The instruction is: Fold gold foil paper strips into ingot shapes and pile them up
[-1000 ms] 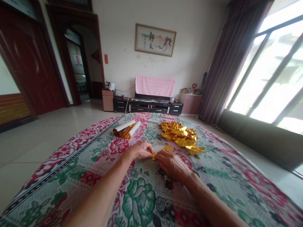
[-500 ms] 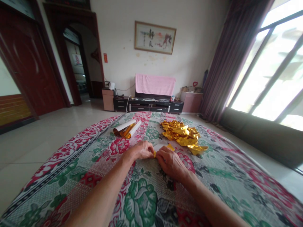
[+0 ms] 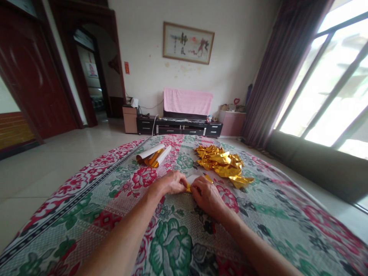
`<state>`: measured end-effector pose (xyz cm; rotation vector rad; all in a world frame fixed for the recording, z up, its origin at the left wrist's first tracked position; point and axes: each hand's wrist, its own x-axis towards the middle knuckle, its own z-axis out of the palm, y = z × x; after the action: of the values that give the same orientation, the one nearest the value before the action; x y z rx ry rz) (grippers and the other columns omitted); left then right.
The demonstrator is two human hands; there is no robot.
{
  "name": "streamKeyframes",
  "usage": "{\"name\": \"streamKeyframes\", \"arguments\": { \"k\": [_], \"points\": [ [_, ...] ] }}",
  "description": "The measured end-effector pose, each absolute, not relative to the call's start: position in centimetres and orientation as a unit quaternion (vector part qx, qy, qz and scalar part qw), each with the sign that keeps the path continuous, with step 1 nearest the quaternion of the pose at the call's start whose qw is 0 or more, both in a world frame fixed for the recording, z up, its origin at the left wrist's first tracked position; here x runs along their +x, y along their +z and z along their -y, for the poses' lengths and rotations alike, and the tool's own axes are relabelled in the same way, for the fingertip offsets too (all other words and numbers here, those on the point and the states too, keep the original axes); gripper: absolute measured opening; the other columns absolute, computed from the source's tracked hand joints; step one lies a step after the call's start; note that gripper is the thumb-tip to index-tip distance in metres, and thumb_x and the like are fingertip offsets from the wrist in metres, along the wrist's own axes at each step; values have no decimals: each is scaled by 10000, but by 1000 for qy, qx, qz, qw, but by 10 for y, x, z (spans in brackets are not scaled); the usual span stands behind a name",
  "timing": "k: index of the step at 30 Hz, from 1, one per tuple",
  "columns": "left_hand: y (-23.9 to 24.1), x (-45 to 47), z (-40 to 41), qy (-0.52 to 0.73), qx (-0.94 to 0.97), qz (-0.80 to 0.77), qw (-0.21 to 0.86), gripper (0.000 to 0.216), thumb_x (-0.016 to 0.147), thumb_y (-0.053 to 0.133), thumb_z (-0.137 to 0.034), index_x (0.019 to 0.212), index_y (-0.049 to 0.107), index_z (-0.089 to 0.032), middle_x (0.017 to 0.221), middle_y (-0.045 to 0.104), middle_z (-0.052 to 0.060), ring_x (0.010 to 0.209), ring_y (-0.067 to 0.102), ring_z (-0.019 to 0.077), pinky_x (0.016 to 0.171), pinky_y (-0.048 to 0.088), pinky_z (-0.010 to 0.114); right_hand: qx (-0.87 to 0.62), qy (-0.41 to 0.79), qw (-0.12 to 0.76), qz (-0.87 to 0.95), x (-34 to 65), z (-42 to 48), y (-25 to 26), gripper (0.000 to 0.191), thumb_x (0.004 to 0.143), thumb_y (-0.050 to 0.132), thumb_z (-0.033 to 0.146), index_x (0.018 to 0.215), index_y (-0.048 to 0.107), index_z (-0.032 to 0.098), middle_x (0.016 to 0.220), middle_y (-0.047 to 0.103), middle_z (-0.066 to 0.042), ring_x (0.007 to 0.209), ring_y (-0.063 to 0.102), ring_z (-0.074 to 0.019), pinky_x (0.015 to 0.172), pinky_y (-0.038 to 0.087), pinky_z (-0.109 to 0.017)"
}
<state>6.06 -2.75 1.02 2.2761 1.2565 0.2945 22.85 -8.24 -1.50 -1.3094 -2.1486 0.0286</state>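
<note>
A sheet of gold foil paper (image 3: 194, 178) with a white back lies between my two hands on the flowered cloth. My left hand (image 3: 173, 182) pinches its near left edge, fingers closed, where a gold strip is turned up. On the right, my right hand (image 3: 203, 190) is closed on the same near edge, and a gold corner sticks out beyond its knuckles. The fingertips almost meet. Past my right hand sits a heap of folded gold paper pieces (image 3: 220, 161). Farther left, loosely curled gold sheets (image 3: 153, 156) rest with their white backs outward.
The flowered cloth (image 3: 120, 226) covers the rounded surface under my hands. Beyond it stands a black low cabinet (image 3: 172, 128) with a pink cloth (image 3: 188, 100) draped over something on top. A purple curtain (image 3: 267, 76) hangs by the window at right.
My hands stay at the same place on the paper; the right fingers have shifted very slightly, showing a little more gold at the near edge. The view has tilted slightly.
</note>
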Motion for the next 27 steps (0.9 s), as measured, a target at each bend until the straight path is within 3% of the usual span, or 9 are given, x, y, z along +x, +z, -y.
{"name": "streamKeyframes", "arguments": {
  "k": [8, 27],
  "points": [
    [9, 61, 27, 106, 837, -466, 268, 311, 610, 572, -284, 870, 710, -185, 758, 688, 17, 620, 572, 124, 491, 367, 181, -449, 36, 297, 842, 234, 87, -12, 139, 828, 486, 180, 757, 605, 179, 762, 562, -31, 767, 522, -135, 693, 400, -246],
    [3, 59, 20, 117, 854, -439, 254, 312, 646, 510, -231, 869, 724, -189, 814, 709, 22, 696, 595, 128, 547, 403, 166, -525, 17, 310, 792, 224, 83, -18, 108, 780, 505, 166, 719, 592, 178, 756, 566, -31, 724, 527, -131, 655, 388, -232]
  ]
}}
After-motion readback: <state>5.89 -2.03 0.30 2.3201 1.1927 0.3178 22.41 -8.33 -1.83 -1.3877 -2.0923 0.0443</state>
